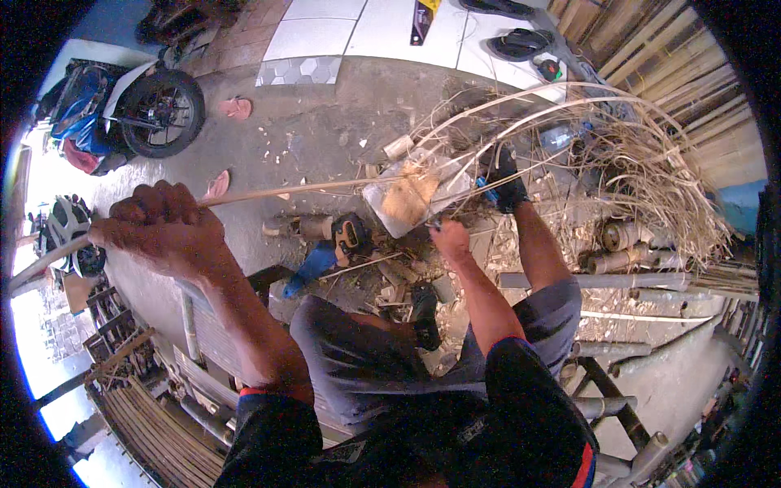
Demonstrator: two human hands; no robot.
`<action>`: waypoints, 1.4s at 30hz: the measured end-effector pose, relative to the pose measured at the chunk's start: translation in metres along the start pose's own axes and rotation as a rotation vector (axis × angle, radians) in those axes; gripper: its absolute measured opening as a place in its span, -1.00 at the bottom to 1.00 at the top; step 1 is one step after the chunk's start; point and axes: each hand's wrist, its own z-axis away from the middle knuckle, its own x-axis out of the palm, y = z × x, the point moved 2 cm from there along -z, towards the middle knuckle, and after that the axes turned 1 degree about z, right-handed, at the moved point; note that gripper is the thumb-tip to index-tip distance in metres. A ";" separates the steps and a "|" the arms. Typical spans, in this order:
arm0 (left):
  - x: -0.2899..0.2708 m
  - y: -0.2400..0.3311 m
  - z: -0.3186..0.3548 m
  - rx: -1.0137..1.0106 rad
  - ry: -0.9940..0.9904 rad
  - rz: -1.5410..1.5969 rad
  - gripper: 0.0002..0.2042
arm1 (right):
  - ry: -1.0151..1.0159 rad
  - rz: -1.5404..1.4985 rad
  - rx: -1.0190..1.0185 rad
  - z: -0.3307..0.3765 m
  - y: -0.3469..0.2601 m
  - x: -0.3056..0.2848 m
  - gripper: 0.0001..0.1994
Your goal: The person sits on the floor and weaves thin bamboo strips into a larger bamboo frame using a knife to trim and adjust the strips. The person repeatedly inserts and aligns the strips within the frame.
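My left hand (167, 228), raised at the left, is closed round a long pale bamboo strip (301, 188). One end of the strip sticks out behind the fist toward the lower left; the rest stretches right to a whitish block (395, 224) topped with a tan, worn pad (409, 195). Close by the block's lower right edge, my right hand (452, 241) is closed on something small and dark, too hidden to name. Thin split strips (480, 193) pass near it. My foot in a dark sandal (508, 183) rests just beyond.
A tangle of thin shavings (659, 175) heaps up at the right, below stacked bamboo slats (683, 73). Bamboo offcuts (622, 236) and chips litter the floor. A blue-sheathed tool (313, 264) lies left of the block. A motorcycle (163, 114) stands far left; a bamboo rack (154, 431) is near left.
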 end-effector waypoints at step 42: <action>0.008 0.011 0.020 -0.263 0.003 0.188 -0.35 | 0.031 -0.030 -0.105 0.019 0.022 0.011 -0.67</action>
